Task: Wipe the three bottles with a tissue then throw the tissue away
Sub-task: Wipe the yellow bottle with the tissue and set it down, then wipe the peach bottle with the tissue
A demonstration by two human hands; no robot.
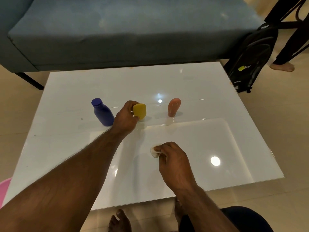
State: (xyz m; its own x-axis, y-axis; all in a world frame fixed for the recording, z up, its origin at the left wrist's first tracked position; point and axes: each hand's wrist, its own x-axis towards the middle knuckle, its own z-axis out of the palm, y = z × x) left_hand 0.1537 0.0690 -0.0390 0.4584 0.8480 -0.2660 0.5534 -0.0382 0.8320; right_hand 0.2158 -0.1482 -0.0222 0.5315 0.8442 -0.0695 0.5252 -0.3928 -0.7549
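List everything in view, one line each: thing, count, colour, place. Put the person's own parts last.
blue bottle: 1, dark blue, upright on the table's left-middle.
yellow bottle: 1, yellow, middle of the row, gripped by the left hand.
orange bottle: 1, orange-pink, standing at the right of the row.
tissue: 1, white, crumpled, in the right hand above the table.
table: 1, glossy white, centre.
sofa: 1, blue-grey, behind the table.
backpack: 1, black, on the floor at the table's far right corner.
pink object: 1, pink, left edge, mostly cut off.
another person's leg: 1, dark trousers, top right.
left hand: 1, holds the yellow bottle.
right hand: 1, pinches the tissue.
bare feet: 2, on the floor below the table's near edge.
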